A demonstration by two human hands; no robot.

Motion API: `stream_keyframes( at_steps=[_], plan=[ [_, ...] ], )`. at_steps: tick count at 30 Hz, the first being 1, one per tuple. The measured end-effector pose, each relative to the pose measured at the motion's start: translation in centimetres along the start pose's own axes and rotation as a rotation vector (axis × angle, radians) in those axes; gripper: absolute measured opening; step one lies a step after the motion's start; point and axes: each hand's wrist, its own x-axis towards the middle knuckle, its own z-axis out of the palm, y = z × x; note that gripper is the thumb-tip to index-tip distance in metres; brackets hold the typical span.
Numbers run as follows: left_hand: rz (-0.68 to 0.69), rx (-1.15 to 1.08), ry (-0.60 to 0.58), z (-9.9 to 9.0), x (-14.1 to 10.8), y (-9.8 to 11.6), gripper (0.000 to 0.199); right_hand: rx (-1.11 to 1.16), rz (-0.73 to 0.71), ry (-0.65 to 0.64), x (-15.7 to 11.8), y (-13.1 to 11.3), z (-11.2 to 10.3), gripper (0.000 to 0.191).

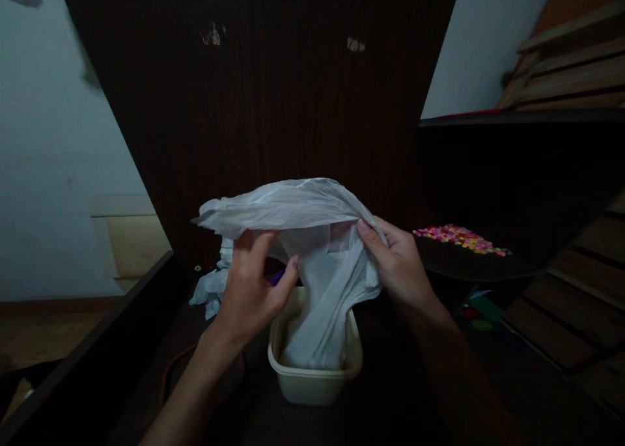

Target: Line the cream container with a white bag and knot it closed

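A thin white plastic bag [336, 270] hangs above and into a cream rectangular tub [312, 387], its lower end resting inside. The bag's mouth is spread wide. My right hand [403, 264] pinches the edge of the mouth between thumb and fingers at the right. On the left, my left hand [254, 283] reaches up under the rim, its thumb apart from the fingers. The fingertips of that hand are hidden behind the bag's folded edge.
Crumpled pale plastic [209, 290] lies behind my left wrist. Colourful small pieces [461, 239] lie on a dark surface at the right, with a green item [486, 308] below. A dark wooden panel [293, 107] rises behind the bag. A dark ledge [92, 348] runs along the left.
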Motion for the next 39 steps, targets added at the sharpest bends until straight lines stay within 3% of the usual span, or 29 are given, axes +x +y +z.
stream_keyframes(
  at_steps=[3, 7, 11, 14, 17, 19, 22, 26, 28, 33, 35, 37, 39],
  plan=[
    [-0.051, -0.074, 0.104, -0.4, 0.2, -0.9, 0.065, 0.116, 0.069, 0.008, 0.1, -0.2, -0.4, 0.027],
    [-0.102, -0.140, 0.139, -0.8, 0.7, -1.7, 0.093, 0.165, 0.133, -0.026, 0.6, -0.8, -0.6, 0.031],
    [-0.167, -0.188, 0.158, -0.5, 1.5, -1.9, 0.106, 0.195, 0.162, -0.123, 1.6, -2.0, -0.9, 0.031],
    [-0.252, -0.268, 0.176, -0.3, 2.5, -1.9, 0.088, 0.171, 0.142, -0.223, 2.2, -2.8, -1.1, 0.031],
    [-0.336, -0.308, 0.164, -0.6, 3.7, -2.0, 0.039, 0.084, 0.107, -0.297, 2.6, -3.3, -1.5, 0.030],
    [-0.387, -0.342, 0.167, -1.0, 4.5, -2.2, 0.018, 0.038, 0.070, -0.334, 2.7, -3.5, -1.8, 0.029],
    [-0.406, -0.476, 0.250, -1.7, 5.8, -2.4, 0.017, -0.051, 0.018, -0.469, 2.9, -3.9, -2.5, 0.031],
    [-0.427, -0.777, 0.299, -2.7, 7.6, -2.3, 0.027, -0.262, -0.097, -0.897, 2.9, -4.7, -2.4, 0.025],
    [-0.429, -0.879, 0.277, -3.0, 8.4, -1.8, 0.029, -0.374, -0.168, -0.986, 2.7, -4.8, -1.7, 0.030],
    [-0.378, -0.941, 0.208, -3.9, 9.5, -0.1, 0.035, -0.541, -0.222, -0.975, 2.4, -4.4, 0.2, 0.040],
    [-0.298, -0.879, 0.105, -4.5, 9.5, 0.9, 0.045, -0.532, -0.225, -0.991, 2.7, -4.5, 0.0, 0.035],
    [-0.193, -0.791, -0.093, -5.4, 9.4, 2.1, 0.054, -0.484, -0.204, -0.820, 3.2, -5.1, -0.7, 0.029],
    [-0.132, -0.718, -0.312, -6.3, 9.3, 3.6, 0.062, -0.334, -0.168, -0.512, 3.5, -6.3, -1.5, 0.029]
  ],
)
